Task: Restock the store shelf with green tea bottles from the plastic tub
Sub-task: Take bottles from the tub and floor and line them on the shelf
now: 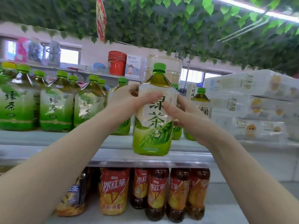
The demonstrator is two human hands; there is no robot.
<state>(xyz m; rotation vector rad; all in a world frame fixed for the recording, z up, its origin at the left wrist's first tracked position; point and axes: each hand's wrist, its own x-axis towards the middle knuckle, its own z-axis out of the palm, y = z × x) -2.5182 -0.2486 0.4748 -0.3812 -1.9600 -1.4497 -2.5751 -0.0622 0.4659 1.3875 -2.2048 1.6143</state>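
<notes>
A large green tea bottle [152, 136] with a green cap stands upright at the front edge of the white shelf [48, 143]. My left hand [129, 101] grips its upper left side. From the right, my right hand [182, 113] clasps the same bottle, thumb across the label. Several more green tea bottles [55, 102] stand in rows to the left on this shelf, and one [201, 101] stands behind to the right. The plastic tub is out of view.
White wrapped packs [249, 104] are stacked on the shelf's right end. Red iced tea bottles [157, 193] fill the shelf below. A red bucket stack [117, 63] and a clear jar [163, 68] sit on a higher shelf behind. Leaf garlands [161, 21] hang overhead.
</notes>
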